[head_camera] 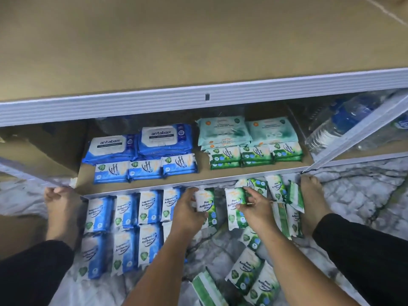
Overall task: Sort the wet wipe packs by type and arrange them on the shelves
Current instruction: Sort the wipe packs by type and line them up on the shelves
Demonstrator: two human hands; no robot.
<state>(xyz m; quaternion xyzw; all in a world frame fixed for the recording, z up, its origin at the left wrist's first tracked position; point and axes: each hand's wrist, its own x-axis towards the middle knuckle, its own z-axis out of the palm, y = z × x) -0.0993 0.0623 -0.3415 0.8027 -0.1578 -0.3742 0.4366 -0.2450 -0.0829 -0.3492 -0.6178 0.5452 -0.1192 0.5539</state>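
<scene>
— While crouched at the lowest shelf (209, 174), holding what?
— Gripping one green Pine pack (208, 206) in the left hand (187, 209), fingers curled round its side. Pinching a second green Pine pack (231, 215) near its top with the right hand (254, 207). Both just in front of the shelf lip; resting on the marbled floor (353, 195) or lifted off it, cannot tell.
— Elsewhere on the floor?
— Two rows of blue Fragrance packs (125, 217) left of the hands, side by side. Loose green packs (254, 277) scattered to the right and nearer.
— And on the shelf?
— Stacked antabax packs (136, 146) behind three small blue packs (145, 170) on the left. Mint packs (225, 131) behind small green stacks (256, 154) on the right. Water bottles (344, 122) farther right.
</scene>
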